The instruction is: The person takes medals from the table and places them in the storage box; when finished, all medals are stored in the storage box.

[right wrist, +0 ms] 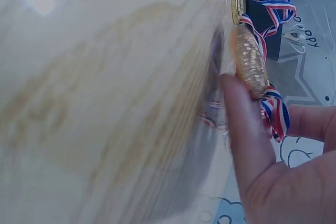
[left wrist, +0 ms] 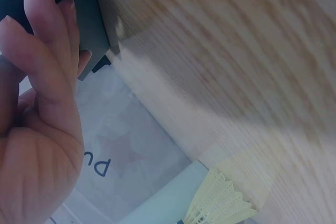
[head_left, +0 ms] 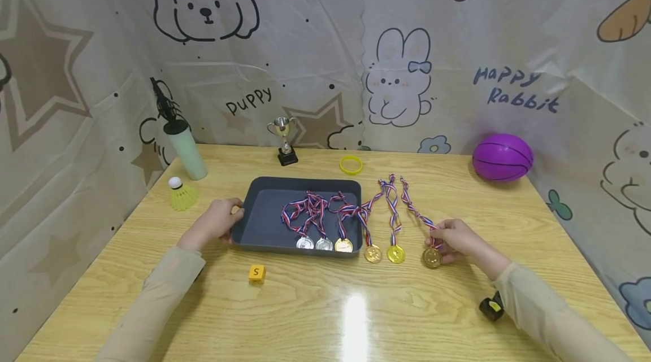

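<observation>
My left hand [head_left: 222, 219] grips the left rim of a dark grey tray [head_left: 269, 204], thumb at the top of the rim. In the left wrist view its fingers [left wrist: 50, 40] lie against the tray's side. Inside the tray, by its front wall, are two silver medals [head_left: 305, 243] and a gold medal [head_left: 343, 245] with tangled striped ribbons. My right hand [head_left: 454, 239] pinches a bronze-coloured medal [head_left: 432, 257] where it meets its ribbon, which trails toward the back of the table. Between it and the tray lie a gold medal [head_left: 395, 253] and a copper-gold medal [head_left: 373, 253].
A yellow letter cube [head_left: 256, 274] sits before the tray. Behind stand a small trophy [head_left: 285, 142] and a yellow wristband [head_left: 351, 165]. At left are a shuttlecock [head_left: 182, 195] and pale green bottle [head_left: 186, 150]; a purple ball [head_left: 502, 157] rests back right.
</observation>
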The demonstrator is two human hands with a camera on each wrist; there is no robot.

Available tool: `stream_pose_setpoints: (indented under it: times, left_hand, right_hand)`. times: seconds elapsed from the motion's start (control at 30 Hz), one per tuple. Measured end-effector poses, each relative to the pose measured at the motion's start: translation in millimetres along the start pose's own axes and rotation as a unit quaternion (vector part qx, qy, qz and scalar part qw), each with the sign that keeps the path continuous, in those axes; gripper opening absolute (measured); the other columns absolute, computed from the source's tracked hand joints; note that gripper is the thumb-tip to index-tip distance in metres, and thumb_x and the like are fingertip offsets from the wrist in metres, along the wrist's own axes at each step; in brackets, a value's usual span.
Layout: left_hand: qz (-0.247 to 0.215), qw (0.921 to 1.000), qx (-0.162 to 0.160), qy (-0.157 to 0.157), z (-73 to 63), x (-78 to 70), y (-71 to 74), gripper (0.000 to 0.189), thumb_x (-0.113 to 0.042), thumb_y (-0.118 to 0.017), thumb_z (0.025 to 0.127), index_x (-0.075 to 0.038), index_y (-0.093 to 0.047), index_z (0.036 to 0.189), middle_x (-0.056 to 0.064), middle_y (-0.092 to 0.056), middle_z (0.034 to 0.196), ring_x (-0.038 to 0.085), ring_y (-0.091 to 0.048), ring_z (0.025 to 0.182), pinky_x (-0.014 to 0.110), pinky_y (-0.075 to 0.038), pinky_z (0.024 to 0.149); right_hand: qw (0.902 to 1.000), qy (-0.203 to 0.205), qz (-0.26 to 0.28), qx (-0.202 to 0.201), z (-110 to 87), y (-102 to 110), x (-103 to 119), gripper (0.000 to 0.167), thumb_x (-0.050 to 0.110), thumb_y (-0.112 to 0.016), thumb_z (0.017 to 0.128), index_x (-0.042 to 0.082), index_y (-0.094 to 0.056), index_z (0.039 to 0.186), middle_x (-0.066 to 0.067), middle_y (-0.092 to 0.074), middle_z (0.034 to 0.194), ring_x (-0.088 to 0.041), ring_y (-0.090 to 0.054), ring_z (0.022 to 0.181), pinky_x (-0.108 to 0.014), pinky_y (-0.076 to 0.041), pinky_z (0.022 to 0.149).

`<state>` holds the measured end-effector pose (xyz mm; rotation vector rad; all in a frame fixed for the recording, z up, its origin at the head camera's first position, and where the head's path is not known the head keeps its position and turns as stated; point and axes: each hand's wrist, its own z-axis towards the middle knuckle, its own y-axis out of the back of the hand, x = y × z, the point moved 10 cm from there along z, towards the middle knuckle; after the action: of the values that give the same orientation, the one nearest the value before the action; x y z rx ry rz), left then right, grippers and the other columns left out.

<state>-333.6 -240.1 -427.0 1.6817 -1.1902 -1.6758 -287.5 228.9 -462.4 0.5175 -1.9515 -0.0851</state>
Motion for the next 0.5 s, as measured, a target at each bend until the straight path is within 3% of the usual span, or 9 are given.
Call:
stream_pose_setpoints:
  times: [0.23, 0.5]
  left_hand:
    - [-0.001, 1.0, 0.005, 0.002, 0.8, -1.6, -0.2, 0.033, -0.012, -0.042, 0.101, 0.01, -0.05, 0.124, 0.004, -0.058, 0.045, 0.011, -0.055, 0.034, 0.03, -0.05, 0.038]
    - [-0.005, 1.0, 0.007, -0.001, 1.5, -1.1, -0.5, 0.033, -0.012, -0.042, 0.101, 0.011, -0.05, 0.124, 0.005, -0.057, 0.046, 0.012, -0.056, 0.034, 0.03, -0.05, 0.038]
  right_hand:
    - [1.0, 0.002, -0.009, -0.002, -2.1, 5.2, 0.7, 0.023, 0.013, -0.044, 0.1, -0.008, -0.046, 0.109, 0.007, -0.067, 0.079, -0.006, -0.063, 0.06, -0.025, -0.056, 0.052]
    - [0.9998, 0.019, -0.007, 0.001, -4.7, 7.3, 12.9, 0.026, 0.014, -0.046, 0.099, -0.009, -0.045, 0.11, 0.006, -0.069, 0.08, -0.006, -0.063, 0.06, -0.025, -0.057, 0.054]
